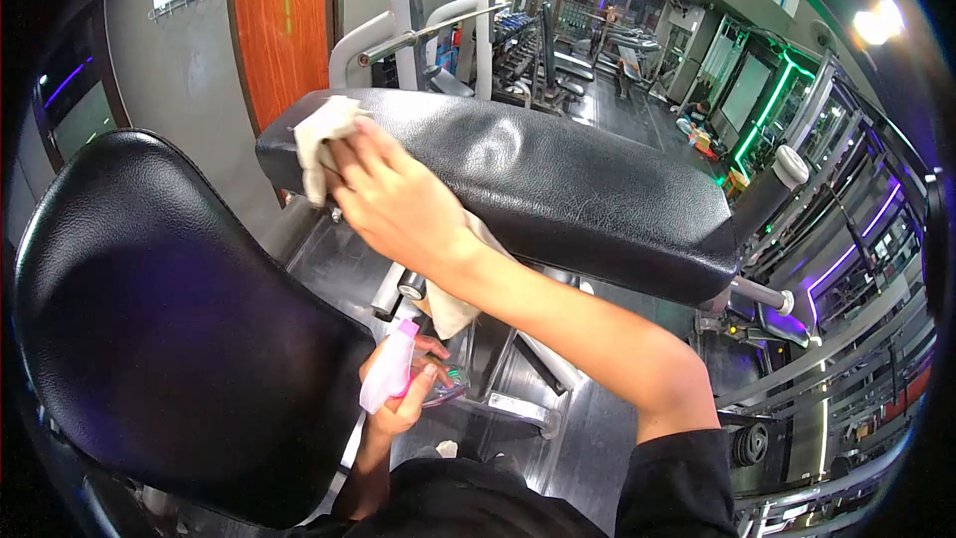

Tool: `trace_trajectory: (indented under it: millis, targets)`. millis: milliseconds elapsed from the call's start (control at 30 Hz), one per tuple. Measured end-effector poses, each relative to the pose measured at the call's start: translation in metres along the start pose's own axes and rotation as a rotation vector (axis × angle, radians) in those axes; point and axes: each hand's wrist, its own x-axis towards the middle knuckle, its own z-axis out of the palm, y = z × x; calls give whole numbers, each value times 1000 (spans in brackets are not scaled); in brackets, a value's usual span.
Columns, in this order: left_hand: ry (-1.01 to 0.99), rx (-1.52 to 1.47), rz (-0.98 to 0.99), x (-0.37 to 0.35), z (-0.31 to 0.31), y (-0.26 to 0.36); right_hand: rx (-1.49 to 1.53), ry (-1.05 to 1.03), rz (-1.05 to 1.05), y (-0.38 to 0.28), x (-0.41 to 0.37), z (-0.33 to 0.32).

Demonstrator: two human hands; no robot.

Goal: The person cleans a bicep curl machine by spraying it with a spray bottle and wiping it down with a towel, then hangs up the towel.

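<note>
Cream cloth (324, 139), bunched up, is pressed onto the left end of the black padded cushion (558, 179) under the right grip (393, 199). A crumpled corner pokes out past the fingers and a loose tail hangs below the wrist. The cushion is glossy, creased leather. Down low, the spray bottle (386, 371), pale body with the pink top uppermost, leans in the left grip (403, 403).

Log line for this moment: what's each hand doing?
right hand: holds cloth against black pad | left hand: grips spray bottle, lower, off the pad
</note>
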Motion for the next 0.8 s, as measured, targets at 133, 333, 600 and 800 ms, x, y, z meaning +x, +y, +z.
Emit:
trace_trajectory:
  millis: [133,333,600,800]
  targets:
    - [-72,151,-1,-1,1,6,58,-70,-71,-14,42,20]
    - [78,162,-110,-16,-1,3,0,-241,-241,-42,100,50]
    - [86,79,-8,-12,12,-2,76,-190,-127,-17,26,4]
    - [-98,85,12,0,23,-1,211,-1,132,26,-70,-57]
